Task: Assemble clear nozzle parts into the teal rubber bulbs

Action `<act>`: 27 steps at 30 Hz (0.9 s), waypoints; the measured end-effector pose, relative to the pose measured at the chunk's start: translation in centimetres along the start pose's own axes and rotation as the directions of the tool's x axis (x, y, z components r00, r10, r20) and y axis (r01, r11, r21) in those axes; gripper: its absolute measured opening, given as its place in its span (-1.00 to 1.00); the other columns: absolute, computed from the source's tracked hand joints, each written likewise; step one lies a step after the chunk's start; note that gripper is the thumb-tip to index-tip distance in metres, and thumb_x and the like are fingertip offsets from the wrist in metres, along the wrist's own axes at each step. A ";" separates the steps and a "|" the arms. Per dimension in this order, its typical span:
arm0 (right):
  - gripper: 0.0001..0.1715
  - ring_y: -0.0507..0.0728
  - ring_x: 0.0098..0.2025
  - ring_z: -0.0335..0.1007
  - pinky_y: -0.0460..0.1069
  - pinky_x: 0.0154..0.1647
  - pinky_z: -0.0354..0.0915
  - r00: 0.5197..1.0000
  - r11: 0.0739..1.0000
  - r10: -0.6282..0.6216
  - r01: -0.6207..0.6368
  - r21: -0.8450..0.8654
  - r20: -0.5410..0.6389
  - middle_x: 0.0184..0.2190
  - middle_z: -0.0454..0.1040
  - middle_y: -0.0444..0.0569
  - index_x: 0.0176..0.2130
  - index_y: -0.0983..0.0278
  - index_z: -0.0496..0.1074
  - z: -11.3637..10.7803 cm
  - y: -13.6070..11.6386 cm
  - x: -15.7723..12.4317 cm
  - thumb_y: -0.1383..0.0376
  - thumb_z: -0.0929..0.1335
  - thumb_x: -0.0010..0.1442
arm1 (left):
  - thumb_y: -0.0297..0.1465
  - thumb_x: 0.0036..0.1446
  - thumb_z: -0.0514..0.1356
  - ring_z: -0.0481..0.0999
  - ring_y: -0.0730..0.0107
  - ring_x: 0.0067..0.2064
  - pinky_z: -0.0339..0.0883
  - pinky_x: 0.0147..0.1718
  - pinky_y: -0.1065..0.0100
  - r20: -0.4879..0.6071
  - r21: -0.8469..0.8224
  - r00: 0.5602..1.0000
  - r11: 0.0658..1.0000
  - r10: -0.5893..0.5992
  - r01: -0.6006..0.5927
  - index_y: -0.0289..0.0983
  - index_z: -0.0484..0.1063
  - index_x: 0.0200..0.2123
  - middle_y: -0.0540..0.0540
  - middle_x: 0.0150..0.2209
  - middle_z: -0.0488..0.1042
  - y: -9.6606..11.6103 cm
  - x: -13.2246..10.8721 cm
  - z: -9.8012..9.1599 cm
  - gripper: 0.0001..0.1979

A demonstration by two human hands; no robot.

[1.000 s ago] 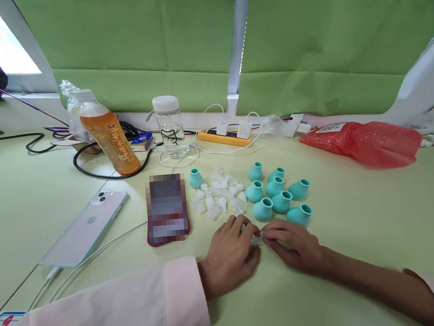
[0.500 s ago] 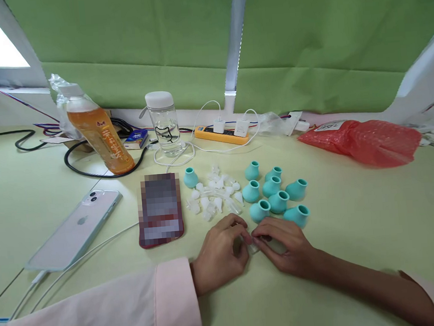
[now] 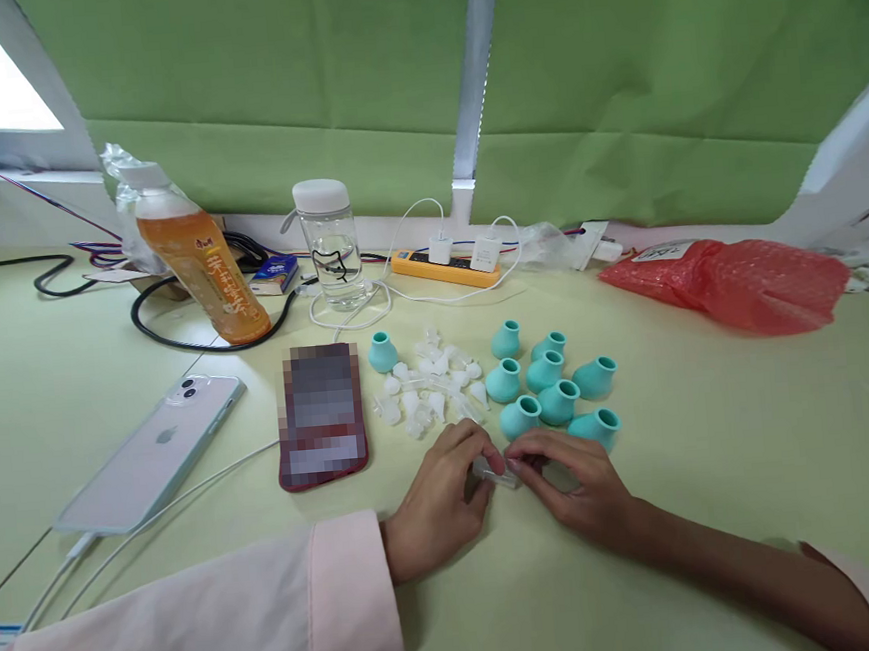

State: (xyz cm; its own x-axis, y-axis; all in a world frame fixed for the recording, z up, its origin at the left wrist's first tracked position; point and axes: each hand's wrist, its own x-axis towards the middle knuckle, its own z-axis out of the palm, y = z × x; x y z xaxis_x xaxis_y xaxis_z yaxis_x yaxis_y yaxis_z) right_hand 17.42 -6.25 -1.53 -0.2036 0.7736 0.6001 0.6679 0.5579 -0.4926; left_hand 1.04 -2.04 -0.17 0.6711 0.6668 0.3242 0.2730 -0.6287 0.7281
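Observation:
Between my two hands is a small clear plastic tube-like piece (image 3: 501, 477), partly covered by fingers. My left hand (image 3: 442, 493) is curled around its left end, thumb and forefinger closed on it. The fingertips of my right hand (image 3: 580, 483) pinch the right end. Just beyond my hands lies a loose pile of small clear and white plastic tips (image 3: 438, 403). Several turquoise rubber bulbs (image 3: 521, 419) with round open mouths stand to the right of the pile. One more turquoise bulb (image 3: 383, 353) sits at its back left.
Left of my hands lie a dark red-edged phone (image 3: 326, 474) and a pale phone (image 3: 148, 453) with a white cable. Behind stand an orange drink bottle (image 3: 204, 268), a clear water bottle (image 3: 331, 258) and a yellow power strip (image 3: 445, 270). A red bubble-wrap bag (image 3: 762, 285) lies at right.
My left fingers have shifted slightly, and more of the clear piece now shows between my hands. The bulbs and the pile have stayed in place.

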 end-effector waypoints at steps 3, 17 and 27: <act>-0.90 0.05 -0.47 0.36 -0.07 -0.48 0.33 0.999 0.998 -0.004 0.002 0.057 0.036 -0.51 0.42 -0.07 -0.39 0.26 0.34 -0.1 -0.2 0.1 0.43 0.26 0.04 | -0.61 -0.15 0.07 0.32 0.45 -0.35 0.24 -0.39 0.43 -0.001 -0.048 0.999 0.998 -0.044 0.044 -0.28 0.29 -0.48 -0.03 -0.38 0.30 0.0 0.0 0.0 -0.86; -0.76 0.06 -0.39 0.37 -0.06 -0.40 0.33 0.992 0.992 -0.127 0.127 0.030 0.009 -0.46 0.42 -0.08 -0.35 0.24 0.34 -0.2 -0.2 -0.4 0.51 0.32 -0.07 | -0.53 -0.11 0.13 0.38 0.46 -0.33 0.26 -0.30 0.42 -0.010 -0.178 0.994 0.978 -0.111 0.108 -0.29 0.32 -0.34 -0.01 -0.37 0.42 0.0 0.0 0.3 -0.82; -0.79 0.06 -0.38 0.38 -0.07 -0.41 0.33 0.989 0.989 -0.137 0.134 0.069 0.048 -0.46 0.43 -0.07 -0.36 0.26 0.35 -0.3 -0.2 0.0 0.51 0.30 -0.06 | -0.51 -0.11 0.14 0.40 0.42 -0.34 0.25 -0.30 0.42 0.001 -0.146 0.990 0.979 -0.140 0.139 -0.27 0.38 -0.36 -0.01 -0.37 0.45 -0.1 0.0 0.3 -0.84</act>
State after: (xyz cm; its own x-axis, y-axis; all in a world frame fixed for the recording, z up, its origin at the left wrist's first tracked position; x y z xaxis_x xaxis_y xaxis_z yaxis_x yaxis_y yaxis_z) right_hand 17.55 -6.48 -1.27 -0.3277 0.7033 0.6309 0.5839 0.6757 -0.4500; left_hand 1.22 -2.07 -0.44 0.6267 0.7481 0.2184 0.2596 -0.4646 0.8466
